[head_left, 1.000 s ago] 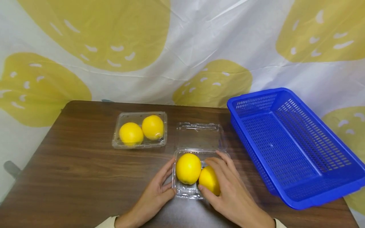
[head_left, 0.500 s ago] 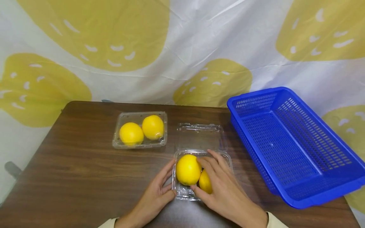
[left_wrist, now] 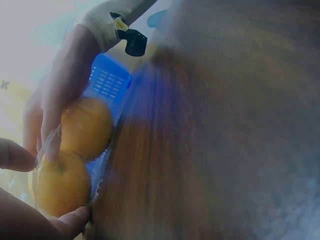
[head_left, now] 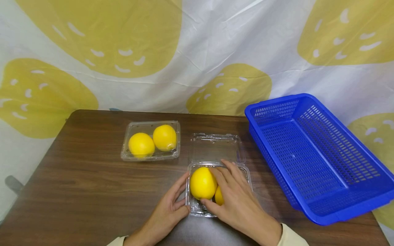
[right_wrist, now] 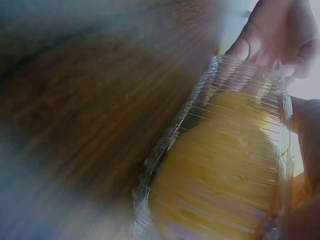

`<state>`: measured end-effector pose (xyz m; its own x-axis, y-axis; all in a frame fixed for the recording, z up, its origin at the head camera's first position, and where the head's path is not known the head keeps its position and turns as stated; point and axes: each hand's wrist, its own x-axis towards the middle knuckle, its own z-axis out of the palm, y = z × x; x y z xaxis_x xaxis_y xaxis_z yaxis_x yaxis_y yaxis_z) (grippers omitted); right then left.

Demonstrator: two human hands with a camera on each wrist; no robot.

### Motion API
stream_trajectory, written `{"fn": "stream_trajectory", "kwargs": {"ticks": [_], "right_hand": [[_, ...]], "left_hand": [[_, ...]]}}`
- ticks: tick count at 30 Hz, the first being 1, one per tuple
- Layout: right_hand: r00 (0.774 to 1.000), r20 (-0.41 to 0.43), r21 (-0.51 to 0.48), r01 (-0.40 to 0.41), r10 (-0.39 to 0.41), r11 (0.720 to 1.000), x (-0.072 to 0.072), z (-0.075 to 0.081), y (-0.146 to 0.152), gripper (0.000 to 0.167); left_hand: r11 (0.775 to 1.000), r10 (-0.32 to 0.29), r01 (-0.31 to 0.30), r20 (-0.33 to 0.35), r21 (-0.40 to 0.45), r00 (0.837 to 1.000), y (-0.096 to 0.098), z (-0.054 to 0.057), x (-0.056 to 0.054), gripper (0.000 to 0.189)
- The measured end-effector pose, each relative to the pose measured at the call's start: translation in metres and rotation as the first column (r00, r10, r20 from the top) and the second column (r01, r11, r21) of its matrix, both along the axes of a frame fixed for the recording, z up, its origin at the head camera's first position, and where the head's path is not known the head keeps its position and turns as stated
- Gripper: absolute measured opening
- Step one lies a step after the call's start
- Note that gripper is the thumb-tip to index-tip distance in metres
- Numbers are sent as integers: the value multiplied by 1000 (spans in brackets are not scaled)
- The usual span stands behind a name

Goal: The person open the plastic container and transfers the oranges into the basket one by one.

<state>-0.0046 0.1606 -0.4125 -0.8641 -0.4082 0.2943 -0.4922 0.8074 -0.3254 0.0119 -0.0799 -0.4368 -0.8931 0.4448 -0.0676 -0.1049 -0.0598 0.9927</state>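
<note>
A clear plastic clamshell box (head_left: 197,208) stands on the table with its lid (head_left: 217,148) folded back flat behind it. My left hand (head_left: 167,206) holds the box's left side, thumb at the front corner and fingers further back. Inside are two oranges: the left orange (head_left: 202,182) and the right orange (head_left: 219,196), the latter mostly hidden under my right hand (head_left: 238,198). That hand reaches over and grips the left orange, its thumb at the front and its fingertips on the upper right side. Through the box wall, the right wrist view shows an orange (right_wrist: 215,170) close up.
Behind and to the left, a second clamshell box (head_left: 150,158) with two oranges (head_left: 141,145) sits closed. A blue plastic basket (head_left: 278,177) stands at the right on the brown table (head_left: 92,191). A yellow-patterned cloth (head_left: 209,41) hangs along the back.
My right hand has shifted left from the right orange to the left orange, now covering more of the right one. My left hand stays on the box.
</note>
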Motion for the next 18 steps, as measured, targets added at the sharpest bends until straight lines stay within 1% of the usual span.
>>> {"fn": "stream_trajectory", "kwargs": {"ticks": [7, 13, 18], "right_hand": [[1000, -20, 34, 2, -1, 999, -3, -2, -4, 88], [1000, -31, 35, -4, 5, 999, -4, -3, -9, 86], [999, -47, 38, -2, 4, 999, -4, -3, -14, 89]], "left_hand": [[1000, 8, -8, 1, -7, 1000, -1, 1, 0, 93], [1000, 21, -21, -11, -17, 1000, -5, 1, 1, 91], [1000, 17, -17, 2, -14, 1000, -8, 2, 1, 92]]}}
